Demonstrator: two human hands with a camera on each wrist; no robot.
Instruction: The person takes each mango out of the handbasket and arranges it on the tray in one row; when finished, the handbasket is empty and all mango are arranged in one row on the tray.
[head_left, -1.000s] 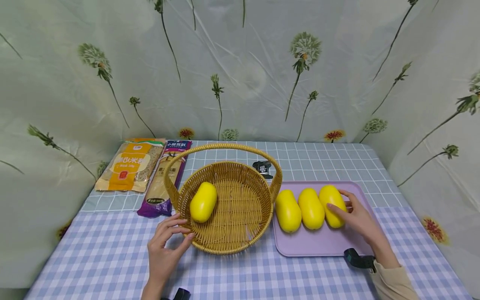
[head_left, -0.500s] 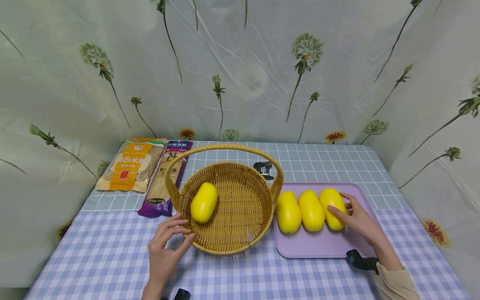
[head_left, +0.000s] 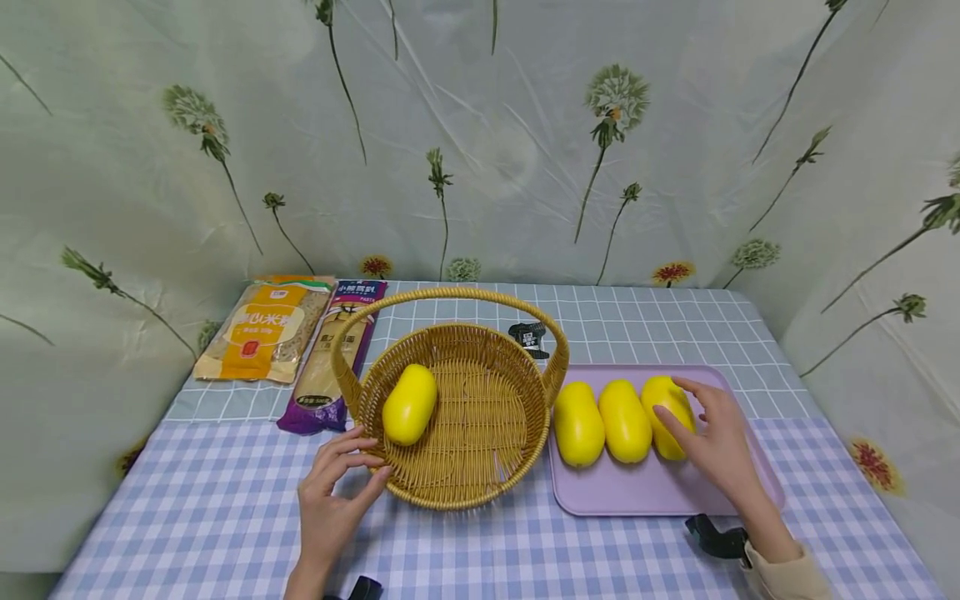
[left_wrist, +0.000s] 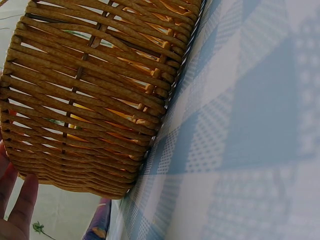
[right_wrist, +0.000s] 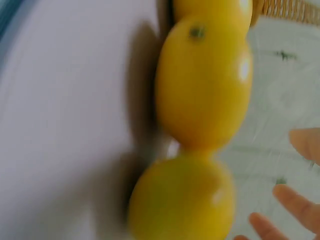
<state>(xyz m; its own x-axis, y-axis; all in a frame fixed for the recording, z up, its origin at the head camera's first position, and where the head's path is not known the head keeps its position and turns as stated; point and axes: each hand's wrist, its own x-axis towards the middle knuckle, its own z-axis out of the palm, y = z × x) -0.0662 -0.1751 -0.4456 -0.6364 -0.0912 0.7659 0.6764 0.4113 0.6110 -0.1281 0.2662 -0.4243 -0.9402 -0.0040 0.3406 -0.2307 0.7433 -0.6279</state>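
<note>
A round wicker basket (head_left: 480, 417) with a tall arched handle stands mid-table, with one oblong yellow fruit (head_left: 409, 405) lying inside at its left. My left hand (head_left: 333, 492) touches the basket's front left rim with fingers and thumb spread apart. Three more such fruits lie side by side on a lilac tray (head_left: 622, 492): a left one (head_left: 579, 423), a middle one (head_left: 626, 422) and a right one (head_left: 667, 408). Over the right one hovers my right hand (head_left: 716, 433), thumb and fingers spread. In the right wrist view those fingers (right_wrist: 297, 205) are apart from the fruits.
Left of the basket lie an orange and clear food bag (head_left: 262, 329) and a purple pasta packet (head_left: 330, 358). A small black packet (head_left: 529, 338) sits behind the basket, to its right. Checked cloth (head_left: 465, 554) covers the table, and a floral curtain (head_left: 495, 150) hangs behind.
My right hand has loosened from the rightmost fruit and risen off it, its fingers spreading; that fruit stays on the tray. The left hand keeps its place at the basket rim.
</note>
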